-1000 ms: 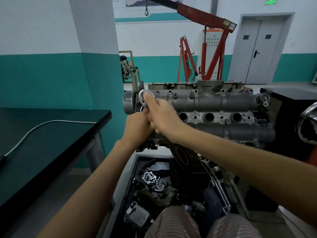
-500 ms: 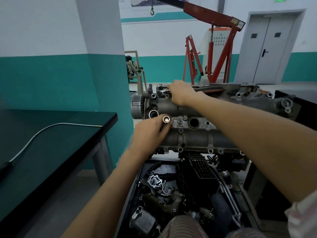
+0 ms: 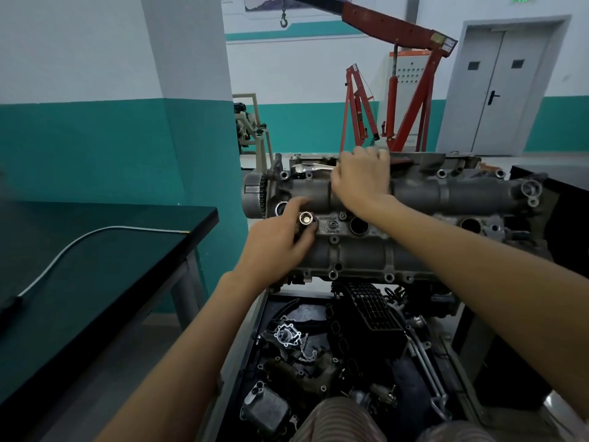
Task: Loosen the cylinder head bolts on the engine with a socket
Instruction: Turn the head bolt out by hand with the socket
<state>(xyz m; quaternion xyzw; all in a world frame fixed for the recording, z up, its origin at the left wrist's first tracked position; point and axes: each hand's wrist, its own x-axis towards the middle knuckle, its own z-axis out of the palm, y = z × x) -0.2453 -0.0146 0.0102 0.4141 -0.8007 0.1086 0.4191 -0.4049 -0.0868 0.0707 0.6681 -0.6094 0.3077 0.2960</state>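
Note:
The grey engine cylinder head lies across the middle of the view with a row of round holes and small bolts. My left hand pinches a chrome socket that stands in a hole near the head's left end, index finger stretched above it. My right hand rests curled on the head's far top edge. It holds one end of a chrome ratchet wrench, whose handle sticks out to the left along the top; the end under the hand is hidden.
A black tray of loose engine parts sits below the engine. A black table with a grey cable stands on the left, a pillar behind it. A red engine hoist and grey double doors are at the back.
My right hand has carried the ratchet wrench away from the socket up to the far top edge of the head. My left hand stays on the socket in its hole.

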